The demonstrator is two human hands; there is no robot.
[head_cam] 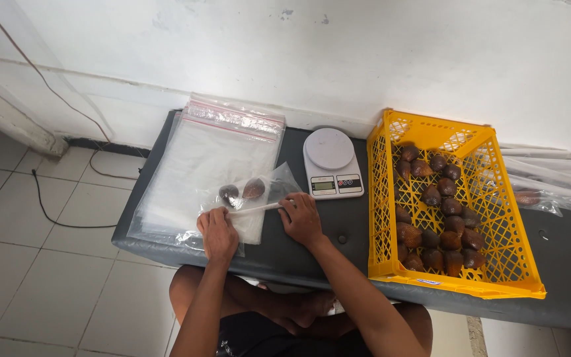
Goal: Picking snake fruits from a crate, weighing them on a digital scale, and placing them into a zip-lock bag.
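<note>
Both hands pinch the bag's (pixel 257 198) zip edge: left hand (pixel 218 231) at one end, right hand (pixel 301 218) at the other. Bag lies on the bag stack (pixel 216 155), two fruits (pixel 242 192) inside. Press evenly along the strip, fruits clear of the seal.

We count two hands: left hand (pixel 217 231) and right hand (pixel 301 218), both left of the yellow crate (pixel 381 198). One small clear bag (pixel 269 192) left of the crate, two brown fruits (pixel 241 192) inside it. One stack of clear zip bags (pixel 213 152) further left; sheet count unreadable. One white scale (pixel 332 162) just left of the crate. In the crate: roughly twenty brown fruits (pixel 441 218). Right of the crate: several filled bags (pixel 543 178), count unclear.
</note>
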